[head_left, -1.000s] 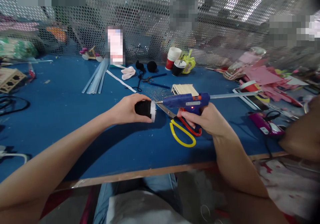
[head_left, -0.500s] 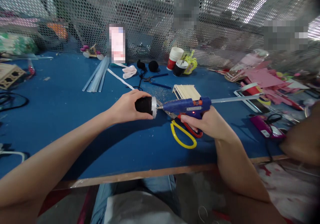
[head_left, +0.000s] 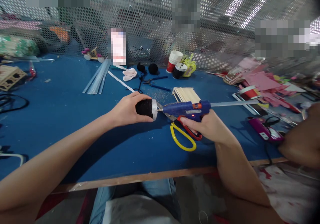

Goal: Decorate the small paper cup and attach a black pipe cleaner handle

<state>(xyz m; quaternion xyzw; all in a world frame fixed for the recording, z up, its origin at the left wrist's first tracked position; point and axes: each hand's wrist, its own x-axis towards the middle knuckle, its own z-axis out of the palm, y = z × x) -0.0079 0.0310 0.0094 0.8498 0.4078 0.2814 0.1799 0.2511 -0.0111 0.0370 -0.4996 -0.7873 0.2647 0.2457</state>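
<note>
My left hand [head_left: 127, 110] is wrapped round a black paper cup [head_left: 144, 108] lying on its side in the air, its white end facing right. In my right hand [head_left: 208, 125] is a blue hot glue gun [head_left: 183, 108], a small red light glowing on it and a long clear glue stick [head_left: 232, 103] sticking out of its back. The gun's metal nozzle points left and is at the cup's white end; whether it touches, I cannot tell. Beneath the gun lie scissors [head_left: 183, 142] with one yellow and one red handle loop.
Behind the gun stands a small wooden-stick piece [head_left: 186, 94]. Farther back are blue-handled pliers [head_left: 157, 87], black yarn [head_left: 153, 68], stacked paper cups [head_left: 175, 59] and loose glue sticks [head_left: 97, 79]. A purple device [head_left: 265, 129] and another person's arm [head_left: 301, 137] are at right.
The view has shifted slightly. Both hands keep their hold, and the nozzle stays at the cup's white end, with hardly any movement between them.
</note>
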